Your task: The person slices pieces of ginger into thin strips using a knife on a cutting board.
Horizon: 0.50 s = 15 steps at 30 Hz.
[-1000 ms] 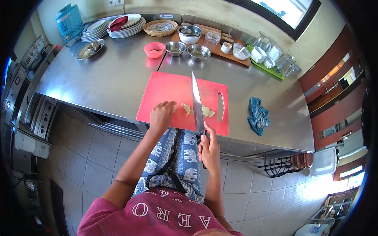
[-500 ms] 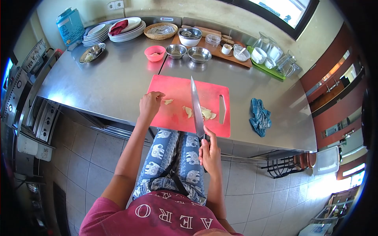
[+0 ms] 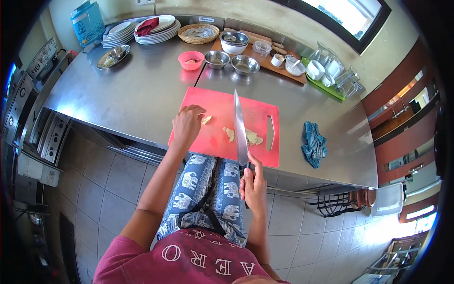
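Note:
My right hand (image 3: 254,187) is wrapped round the handle of a kitchen knife (image 3: 240,128), index finger stretched along it. The long blade points away from me over the red cutting board (image 3: 215,102). Pale sliced pieces (image 3: 253,138), which look like garlic or ginger, lie on the board beside and partly behind the blade. Over the board's left side is my left hand (image 3: 188,124), palm down, its fingers loosely bent and slightly apart. Just right of its fingertips lies a small pale piece (image 3: 206,120); I see nothing held in this hand.
Behind the board stand a pink bowl (image 3: 191,60) and two steel bowls (image 3: 245,65). A crumpled blue cloth (image 3: 314,144) lies to the right. Stacked plates (image 3: 157,35), a wicker basket (image 3: 198,39) and a green tray (image 3: 331,90) with cups and glasses line the back.
My left hand has moved farther onto the board, toward the small pale piece, and its fingers have loosened. That piece has turned slightly. My right hand still holds the knife nearly unmoved.

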Motion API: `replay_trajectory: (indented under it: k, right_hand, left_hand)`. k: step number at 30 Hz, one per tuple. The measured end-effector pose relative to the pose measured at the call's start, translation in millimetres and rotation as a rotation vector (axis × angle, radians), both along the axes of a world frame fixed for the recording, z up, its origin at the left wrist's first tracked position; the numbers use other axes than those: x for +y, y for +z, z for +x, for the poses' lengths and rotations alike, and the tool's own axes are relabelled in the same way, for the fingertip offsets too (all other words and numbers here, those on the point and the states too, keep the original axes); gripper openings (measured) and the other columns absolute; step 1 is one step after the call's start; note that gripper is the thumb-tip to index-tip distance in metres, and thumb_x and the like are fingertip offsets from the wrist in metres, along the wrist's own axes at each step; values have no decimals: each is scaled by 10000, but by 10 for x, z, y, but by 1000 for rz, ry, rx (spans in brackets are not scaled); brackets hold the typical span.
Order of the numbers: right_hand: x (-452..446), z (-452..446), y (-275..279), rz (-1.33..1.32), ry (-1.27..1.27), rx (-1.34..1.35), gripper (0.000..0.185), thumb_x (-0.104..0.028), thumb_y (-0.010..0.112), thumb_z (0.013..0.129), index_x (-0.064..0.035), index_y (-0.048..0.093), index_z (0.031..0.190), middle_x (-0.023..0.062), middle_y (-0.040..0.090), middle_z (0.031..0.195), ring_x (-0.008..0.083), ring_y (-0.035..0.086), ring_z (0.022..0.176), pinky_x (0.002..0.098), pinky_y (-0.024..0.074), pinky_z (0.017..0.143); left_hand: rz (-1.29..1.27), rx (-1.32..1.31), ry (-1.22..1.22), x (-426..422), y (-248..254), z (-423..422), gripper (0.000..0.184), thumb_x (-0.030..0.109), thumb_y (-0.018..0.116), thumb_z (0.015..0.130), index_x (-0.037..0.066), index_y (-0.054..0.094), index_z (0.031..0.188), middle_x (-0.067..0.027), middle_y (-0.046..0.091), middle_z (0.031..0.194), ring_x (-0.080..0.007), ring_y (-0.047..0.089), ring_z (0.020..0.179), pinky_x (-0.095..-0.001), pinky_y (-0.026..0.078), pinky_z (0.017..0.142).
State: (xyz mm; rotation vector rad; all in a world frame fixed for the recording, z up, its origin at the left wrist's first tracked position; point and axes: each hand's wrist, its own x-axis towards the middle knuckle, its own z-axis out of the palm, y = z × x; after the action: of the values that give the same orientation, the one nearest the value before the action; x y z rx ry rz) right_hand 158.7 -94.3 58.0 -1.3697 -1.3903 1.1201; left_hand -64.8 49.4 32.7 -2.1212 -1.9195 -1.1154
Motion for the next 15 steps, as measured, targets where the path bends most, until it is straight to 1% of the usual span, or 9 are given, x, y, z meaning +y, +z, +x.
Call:
replay_trajectory:
  k: [2,3,6,9,12,13,15]
  right_hand:
    - [9,17,5,14,-26,11,387,-212,427,1030,-188,398,1415,6,440,530,72,445,424,253,385,380]
    - [10,23,9,14,-42,15,385,-215,424,1032,-189,399,1415,5,441,540,65,432,422,250,379,376]
    - [16,46,6,27,-66,67,383,-222,419,1034,-187,399,1415,6,447,552,60,424,422,243,376,376]
    - [-12,96,-13,29,-81,32,398,-261,408,1038,-177,386,1426,1,440,558,51,406,418,221,356,375]
    - [-71,164,29,9,-91,-12,407,-276,402,1039,-171,378,1432,-2,438,561,48,401,415,212,350,374]
    - [-80,172,44,-1,-91,-24,407,-275,402,1039,-170,378,1432,-2,438,561,48,403,415,212,350,373]
    - [-77,178,10,4,-102,-3,404,-267,402,1039,-168,380,1430,-3,439,564,49,405,414,213,352,373]
  left_hand:
    - [7,-115,-122,-19,-43,154,184,199,721,789,121,726,956,-66,692,966,-269,653,848,-385,530,730]
    - [12,-172,-182,-43,-52,268,189,203,724,787,120,724,956,-69,687,971,-269,650,855,-387,530,733]
    - [-91,-166,-267,-227,-132,662,217,202,735,770,111,720,966,-78,679,926,-270,650,836,-378,532,724]
    - [-135,-134,-198,-232,-231,782,210,211,740,767,94,725,941,-85,673,911,-266,652,822,-371,533,722]
    - [-178,-271,-294,-164,-234,696,82,125,683,772,80,712,834,-114,648,847,-280,645,818,-389,532,703]
    - [-111,-241,-295,-159,-229,672,60,101,661,772,70,704,800,-111,654,822,-285,648,772,-394,530,680]
    - [-168,-215,-245,-171,-219,651,106,126,682,778,62,716,855,-96,675,818,-261,656,721,-372,532,665]
